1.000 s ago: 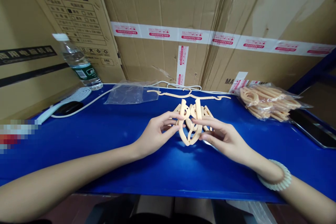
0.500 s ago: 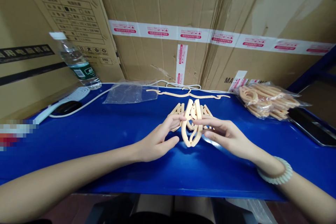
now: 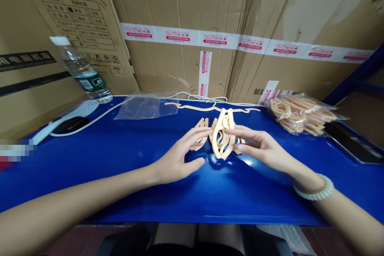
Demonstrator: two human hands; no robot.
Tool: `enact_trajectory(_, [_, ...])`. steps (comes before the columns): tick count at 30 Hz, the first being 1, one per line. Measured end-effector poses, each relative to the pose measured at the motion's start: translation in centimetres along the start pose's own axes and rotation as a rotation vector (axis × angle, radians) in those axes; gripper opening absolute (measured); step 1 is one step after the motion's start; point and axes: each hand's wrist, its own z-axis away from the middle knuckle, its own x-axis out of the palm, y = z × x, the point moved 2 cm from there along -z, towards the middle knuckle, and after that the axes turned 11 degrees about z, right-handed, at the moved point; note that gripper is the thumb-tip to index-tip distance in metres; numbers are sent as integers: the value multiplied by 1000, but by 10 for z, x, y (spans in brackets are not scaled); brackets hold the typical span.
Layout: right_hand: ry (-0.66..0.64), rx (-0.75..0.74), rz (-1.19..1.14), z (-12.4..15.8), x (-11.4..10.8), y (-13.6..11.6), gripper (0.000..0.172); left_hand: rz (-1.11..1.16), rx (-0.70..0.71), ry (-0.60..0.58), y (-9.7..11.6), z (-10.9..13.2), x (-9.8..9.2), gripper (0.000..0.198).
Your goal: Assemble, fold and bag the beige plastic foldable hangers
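Note:
A beige folded clothes hanger [image 3: 215, 144] stands up between my two hands, its arms folded close together. My right hand [image 3: 258, 144] holds it at the right edge with fingers and thumb. From the other side my left hand [image 3: 180, 156] reaches its fingertips to the left edge, fingers stretched and thumb apart. Behind it on the table lie more folded hangers [image 3: 202, 124], partly hidden by my hands. Farther back, an unfolded hanger [image 3: 198, 108] lies flat with its hook toward the cardboard.
The blue table [image 3: 120, 184] is backed by cardboard boxes [image 3: 168, 68]. At left stand a water bottle [image 3: 85, 74], a white keyboard [image 3: 81, 108] and a black mouse [image 3: 72, 125]. An empty plastic bag [image 3: 144, 107] lies behind. Bagged hangers [image 3: 300, 112] and a dark flat device [image 3: 354, 144] sit right.
The folded hanger has moved slightly right and away from me, and turned a little. My left fingers have straightened along its left side. The view has shifted slightly.

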Motion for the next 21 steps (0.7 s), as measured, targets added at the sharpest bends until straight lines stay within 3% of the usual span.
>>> enact_trajectory(5, [73,145,57,3,-56,12,47,-28,3,65,-1,1,-3,58])
enact_trajectory(9, [-82,248,266,8,-93,35,48,-98,27,72,-1,2,-5,54])
enact_trajectory(13, [-238,241,416,15,-99,54,63,-213,87,58,1,3,-7,51])
enact_trajectory(16, [-248,273,484,20,-95,61,77,-244,112,57,1,3,-7,50])
enact_trajectory(21, [-231,217,569,19,-86,59,70,-257,105,58,-1,4,-7,48])
